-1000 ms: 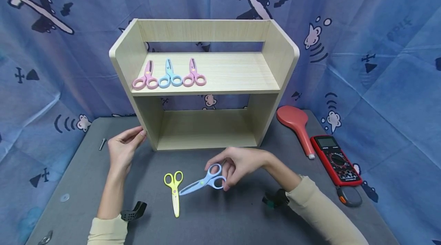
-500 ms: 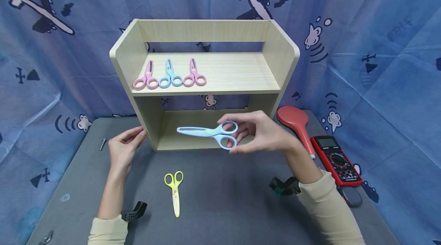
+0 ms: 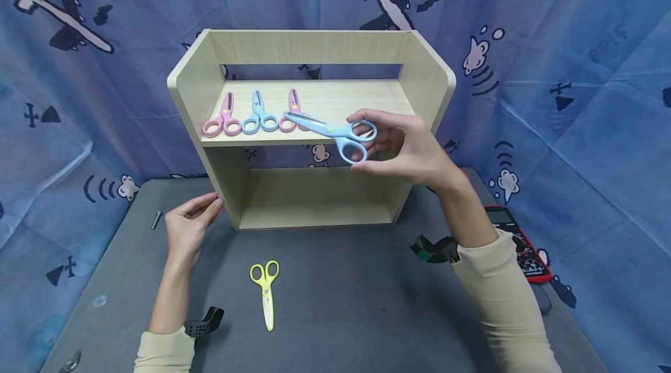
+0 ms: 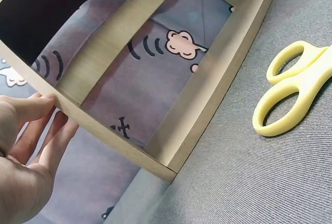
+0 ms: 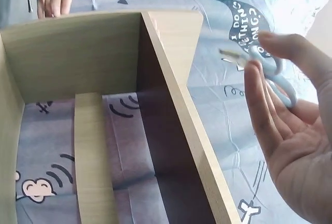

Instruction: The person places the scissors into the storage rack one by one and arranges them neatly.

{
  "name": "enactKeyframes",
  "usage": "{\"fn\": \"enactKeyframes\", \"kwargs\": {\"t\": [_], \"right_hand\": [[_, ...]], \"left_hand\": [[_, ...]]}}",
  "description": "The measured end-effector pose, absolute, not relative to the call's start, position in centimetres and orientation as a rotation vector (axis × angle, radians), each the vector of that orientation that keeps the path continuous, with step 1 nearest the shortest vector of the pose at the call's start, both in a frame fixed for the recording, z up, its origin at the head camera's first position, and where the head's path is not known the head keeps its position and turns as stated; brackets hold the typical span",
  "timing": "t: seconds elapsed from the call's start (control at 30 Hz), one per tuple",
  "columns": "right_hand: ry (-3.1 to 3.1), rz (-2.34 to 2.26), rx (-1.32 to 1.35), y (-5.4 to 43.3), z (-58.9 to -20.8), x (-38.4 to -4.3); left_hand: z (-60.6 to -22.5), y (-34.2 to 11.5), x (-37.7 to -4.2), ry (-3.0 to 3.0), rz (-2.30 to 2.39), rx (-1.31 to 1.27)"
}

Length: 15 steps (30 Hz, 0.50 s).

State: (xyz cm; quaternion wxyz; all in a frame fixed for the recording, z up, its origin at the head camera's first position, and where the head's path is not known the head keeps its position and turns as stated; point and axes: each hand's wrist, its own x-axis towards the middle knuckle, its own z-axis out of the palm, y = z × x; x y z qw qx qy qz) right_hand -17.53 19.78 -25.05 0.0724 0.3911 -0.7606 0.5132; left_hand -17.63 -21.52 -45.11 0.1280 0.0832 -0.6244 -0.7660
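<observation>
My right hand (image 3: 406,145) pinches light blue scissors (image 3: 335,133) by the handle loops, thumb below and fingers above. The scissors are held in front of the upper shelf board, blades pointing left and overlapping a pair of pink scissors (image 3: 293,104) in the head view. Blue scissors (image 3: 258,116) and another pink pair (image 3: 225,119) lie left of them on that board. My left hand (image 3: 187,224) touches the outer left side of the wooden shelf (image 3: 314,46), fingertips at the panel's front edge (image 4: 96,130). Yellow scissors (image 3: 266,291) lie on the table before the shelf.
At the right, a red multimeter (image 3: 508,221) is partly hidden behind my right arm. A small bolt (image 3: 156,220), a clear disc (image 3: 99,301) and a metal piece (image 3: 70,362) lie along the left of the grey table. A patterned blue cloth (image 3: 550,99) hangs behind.
My right hand has lifted the light blue scissors from beside the yellow pair up to the upper board's height. It now covers the red paddle-shaped thing. My left hand stays at the shelf's side.
</observation>
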Motion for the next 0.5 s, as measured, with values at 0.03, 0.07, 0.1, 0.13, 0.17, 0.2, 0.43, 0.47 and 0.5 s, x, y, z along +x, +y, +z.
{"fn": "enactKeyframes", "kwargs": {"t": [0.03,0.07,0.1,0.13,0.17,0.2,0.43,0.47,0.5], "right_hand": [[-2.280,1.549,1.138,19.7,-24.8,-17.8],[-2.276,1.555,1.098,19.7,-24.7,-18.1],[-2.271,1.554,1.054,19.7,-24.6,-18.5],[-2.273,1.539,1.010,19.6,-24.4,-18.8],[-2.282,1.527,0.963,19.5,-24.3,-19.2],[-2.289,1.516,0.919,19.4,-24.3,-19.5],[-2.383,1.374,0.701,18.2,-24.6,-22.0],[-2.398,1.349,0.681,18.0,-24.6,-22.3],[-2.412,1.327,0.665,17.8,-24.7,-22.6]], "left_hand": [[-45.1,-21.5,-17.6,-1.817,-2.227,0.240],[-45.1,-21.5,-17.6,-1.816,-2.227,0.236],[-45.0,-21.4,-17.6,-1.816,-2.226,0.233],[-45.0,-21.4,-17.6,-1.815,-2.225,0.229],[-45.0,-21.4,-17.6,-1.813,-2.224,0.227],[-45.0,-21.4,-17.6,-1.816,-2.220,0.226],[-45.0,-21.3,-17.4,-1.825,-2.212,0.240],[-45.0,-21.3,-17.4,-1.826,-2.212,0.242],[-44.9,-21.3,-17.4,-1.823,-2.217,0.244]]}}
